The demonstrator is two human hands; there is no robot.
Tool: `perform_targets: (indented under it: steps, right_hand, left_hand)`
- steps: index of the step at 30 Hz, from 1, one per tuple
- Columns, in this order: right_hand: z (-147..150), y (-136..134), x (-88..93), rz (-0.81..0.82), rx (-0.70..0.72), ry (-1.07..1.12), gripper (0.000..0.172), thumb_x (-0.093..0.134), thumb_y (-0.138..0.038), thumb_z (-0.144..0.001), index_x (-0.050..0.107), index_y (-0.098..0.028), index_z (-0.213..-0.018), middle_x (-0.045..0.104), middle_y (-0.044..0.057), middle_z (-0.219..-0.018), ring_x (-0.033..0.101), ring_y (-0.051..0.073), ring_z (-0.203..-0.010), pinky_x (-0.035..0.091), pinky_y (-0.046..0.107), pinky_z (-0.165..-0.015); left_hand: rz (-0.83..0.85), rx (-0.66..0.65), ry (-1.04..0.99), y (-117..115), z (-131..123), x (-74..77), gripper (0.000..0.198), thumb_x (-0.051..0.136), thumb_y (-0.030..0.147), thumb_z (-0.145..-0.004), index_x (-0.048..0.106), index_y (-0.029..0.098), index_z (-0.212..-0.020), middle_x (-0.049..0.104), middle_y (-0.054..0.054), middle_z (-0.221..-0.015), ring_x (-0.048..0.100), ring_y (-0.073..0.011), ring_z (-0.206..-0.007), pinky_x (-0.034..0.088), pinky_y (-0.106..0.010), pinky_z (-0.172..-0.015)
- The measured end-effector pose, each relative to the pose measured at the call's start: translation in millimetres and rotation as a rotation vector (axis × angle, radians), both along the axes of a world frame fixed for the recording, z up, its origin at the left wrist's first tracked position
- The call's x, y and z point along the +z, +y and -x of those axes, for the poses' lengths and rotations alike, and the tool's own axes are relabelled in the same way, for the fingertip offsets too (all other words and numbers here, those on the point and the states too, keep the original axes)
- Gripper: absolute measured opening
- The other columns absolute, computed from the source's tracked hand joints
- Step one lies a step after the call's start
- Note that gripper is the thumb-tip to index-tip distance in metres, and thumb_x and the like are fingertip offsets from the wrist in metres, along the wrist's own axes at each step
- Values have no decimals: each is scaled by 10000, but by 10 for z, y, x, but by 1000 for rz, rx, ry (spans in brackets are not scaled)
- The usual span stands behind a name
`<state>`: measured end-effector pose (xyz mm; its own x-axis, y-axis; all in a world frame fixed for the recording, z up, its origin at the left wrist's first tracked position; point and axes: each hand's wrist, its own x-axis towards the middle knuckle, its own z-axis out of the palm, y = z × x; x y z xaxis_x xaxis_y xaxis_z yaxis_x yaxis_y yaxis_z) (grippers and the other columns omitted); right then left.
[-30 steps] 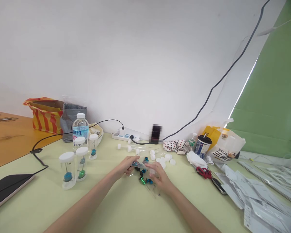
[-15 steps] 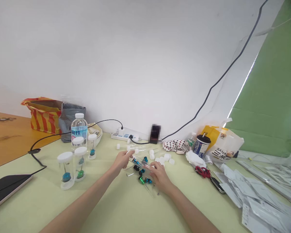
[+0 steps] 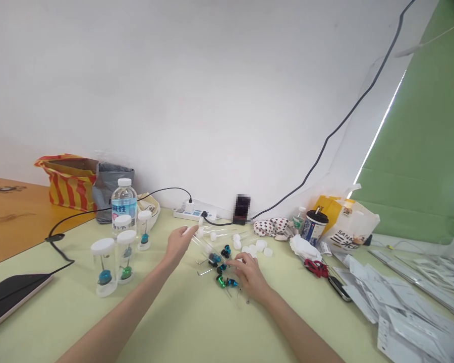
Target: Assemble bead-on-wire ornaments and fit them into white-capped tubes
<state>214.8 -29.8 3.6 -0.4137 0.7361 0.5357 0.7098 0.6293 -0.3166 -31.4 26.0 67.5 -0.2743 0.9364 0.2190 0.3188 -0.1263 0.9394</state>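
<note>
Over the green table (image 3: 174, 322), a clear tube (image 3: 205, 248) is being pinched at its raised end by the left hand (image 3: 177, 245). Its low end is being steadied by curled fingertips of the right hand (image 3: 251, 276), seemingly so its blue piece (image 3: 214, 257) settles.

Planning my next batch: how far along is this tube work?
Done: four filled, capped vials stand at left. In hand: the left hand holds a clear tube; the right hand sits over loose coloured pieces. Left: more tubes and white caps lie loose beyond.
</note>
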Motion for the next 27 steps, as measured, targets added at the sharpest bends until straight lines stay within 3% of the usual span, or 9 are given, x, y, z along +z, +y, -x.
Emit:
perform_targets:
  steps: [5, 9, 13, 17, 21, 27]
  right_hand:
    - [22, -30, 12, 50, 46, 39, 359, 431, -133, -840, 552, -321, -1120, 518, 50, -1009, 491, 196, -948, 365, 376, -842]
    - [-4, 36, -21, 85, 78, 234, 261, 456, -242, -847, 566, -241, -1083, 555, 69, -995, 520, 190, -901, 404, 330, -803]
    - [-91, 158, -104, 135, -167, 504, 270, 560, -413, -769, 595, -177, -896, 588, 32, -757, 501, 151, -617, 415, 266, -600]
    - [-174, 233, -186, 99, -386, 567, 318, 611, -492, -681, 589, -175, -698, 603, 33, -694, 482, 154, -582, 394, 268, -576]
    - [-186, 244, -209, 82, -447, 541, 320, 621, -481, -659, 524, -184, -590, 647, 55, -755, 464, 140, -535, 386, 275, -572]
    - [-191, 242, -193, -65, -457, 467, 272, 529, -374, -731, 428, -198, -550, 610, 68, -781, 517, 160, -627, 393, 286, -641]
  left_hand:
    - [-42, 20, 61, -10, -1, 28, 373, 488, 515, -677, 547, 169, -549, 323, 53, -391, 359, -110, -405, 282, -221, -424]
    - [-76, 59, 51, 29, 33, -26, 393, 447, 528, -713, 575, 170, -613, 349, 49, -409, 388, -127, -432, 311, -232, -455]
    - [-11, 79, 62, 101, 143, -185, 412, 439, 546, -717, 594, 165, -746, 526, 7, -518, 478, -159, -500, 351, -251, -504]
    - [46, 149, 132, 158, 262, -334, 425, 497, 517, -683, 585, 162, -900, 638, -42, -655, 555, -197, -566, 381, -277, -550]
    - [92, 64, 244, 207, 308, -418, 349, 547, 401, -662, 593, 183, -930, 639, -28, -666, 582, -187, -575, 417, -272, -576]
    - [13, -50, 423, 246, 248, -519, 270, 508, 211, -675, 600, 185, -927, 641, -54, -976, 604, -156, -669, 467, -277, -707]
